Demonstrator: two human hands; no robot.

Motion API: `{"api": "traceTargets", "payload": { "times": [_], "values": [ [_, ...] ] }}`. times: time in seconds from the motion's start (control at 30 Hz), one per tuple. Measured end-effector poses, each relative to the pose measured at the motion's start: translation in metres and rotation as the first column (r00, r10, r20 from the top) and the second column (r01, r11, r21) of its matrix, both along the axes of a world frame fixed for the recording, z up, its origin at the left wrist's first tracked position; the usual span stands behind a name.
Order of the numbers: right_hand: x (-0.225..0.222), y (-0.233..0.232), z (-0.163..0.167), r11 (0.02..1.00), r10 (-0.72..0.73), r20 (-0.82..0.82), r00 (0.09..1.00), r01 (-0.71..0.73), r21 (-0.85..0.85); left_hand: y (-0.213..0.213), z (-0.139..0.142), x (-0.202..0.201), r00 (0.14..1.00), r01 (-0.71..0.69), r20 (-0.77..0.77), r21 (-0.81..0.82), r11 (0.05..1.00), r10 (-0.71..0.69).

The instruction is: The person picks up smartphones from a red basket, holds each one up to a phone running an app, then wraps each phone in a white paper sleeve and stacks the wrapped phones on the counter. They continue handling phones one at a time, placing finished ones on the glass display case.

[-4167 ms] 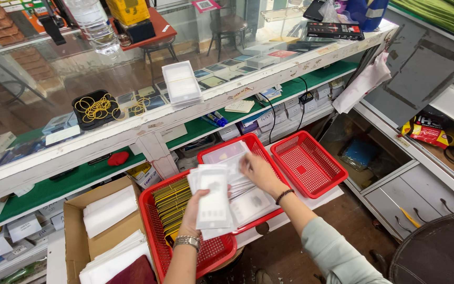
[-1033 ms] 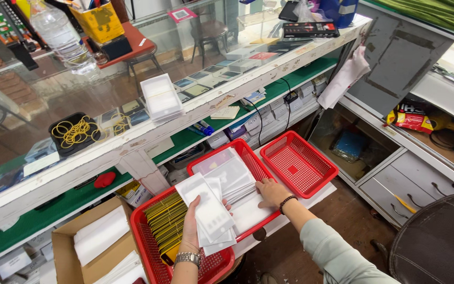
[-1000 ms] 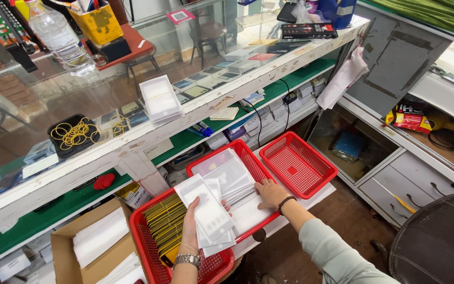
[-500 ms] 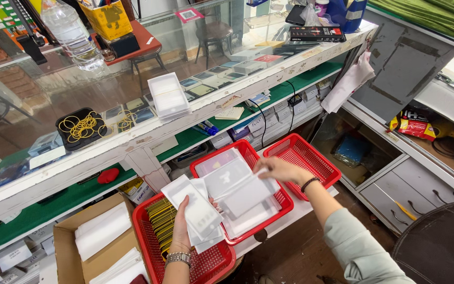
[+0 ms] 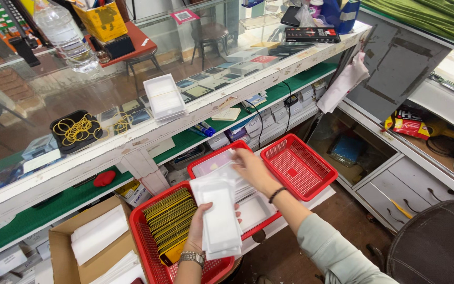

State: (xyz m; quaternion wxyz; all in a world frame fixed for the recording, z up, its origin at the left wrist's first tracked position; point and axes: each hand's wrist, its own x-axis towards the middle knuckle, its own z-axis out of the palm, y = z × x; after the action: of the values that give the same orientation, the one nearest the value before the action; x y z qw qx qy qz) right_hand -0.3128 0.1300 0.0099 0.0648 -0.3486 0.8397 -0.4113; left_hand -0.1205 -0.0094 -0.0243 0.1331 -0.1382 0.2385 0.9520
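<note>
My left hand (image 5: 199, 230) holds a fanned stack of flat white packets (image 5: 219, 218) above the left red basket (image 5: 141, 237), which is filled with rows of yellow-and-black packets (image 5: 168, 223). My right hand (image 5: 252, 169) reaches over the top of that stack, its fingers on the uppermost white packet. It hovers over the middle red basket (image 5: 204, 162), which holds more white and clear packets (image 5: 253, 209). A dark band circles my right wrist and a metal watch my left.
An empty red basket (image 5: 298, 166) sits to the right. A cardboard box of white packets (image 5: 98, 241) stands at the left. Behind runs a glass display counter (image 5: 132, 100) with a stack of white boxes (image 5: 163, 98), a tray of rubber bands (image 5: 75, 130) and a water bottle (image 5: 61, 32). A dark chair (image 5: 437, 244) is at lower right.
My right hand lifted a white packet from the middle basket and brought it left onto the stack in my left hand. The view shifted slightly.
</note>
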Motion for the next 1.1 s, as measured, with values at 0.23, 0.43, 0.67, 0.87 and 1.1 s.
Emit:
{"api": "traceTargets", "payload": {
  "times": [0.23,0.43,0.67,0.87,1.1],
  "values": [
    [0.008,0.067,-0.101,0.829,-0.042,-0.016,0.999,0.044,0.558,-0.023,0.004,0.010,0.962,-0.237,0.112,-0.104,0.966,0.248],
    [0.001,0.067,-0.098,0.777,0.000,0.006,1.000,-0.004,0.630,-0.031,0.004,0.009,0.955,-0.286,0.060,-0.049,0.957,0.289],
    [0.005,0.067,-0.059,0.791,-0.073,0.394,0.916,-0.188,0.582,-0.041,0.002,0.013,0.950,-0.299,0.059,-0.101,0.949,0.306],
    [-0.007,0.062,0.026,0.886,0.066,0.370,0.927,-0.225,0.405,-0.056,-0.009,0.014,0.943,-0.314,0.063,-0.156,0.937,0.326],
    [-0.012,0.004,0.074,0.724,0.466,0.169,0.869,-0.484,0.492,-0.024,-0.014,0.001,0.978,-0.173,0.082,-0.187,0.967,0.191]
  ]
}}
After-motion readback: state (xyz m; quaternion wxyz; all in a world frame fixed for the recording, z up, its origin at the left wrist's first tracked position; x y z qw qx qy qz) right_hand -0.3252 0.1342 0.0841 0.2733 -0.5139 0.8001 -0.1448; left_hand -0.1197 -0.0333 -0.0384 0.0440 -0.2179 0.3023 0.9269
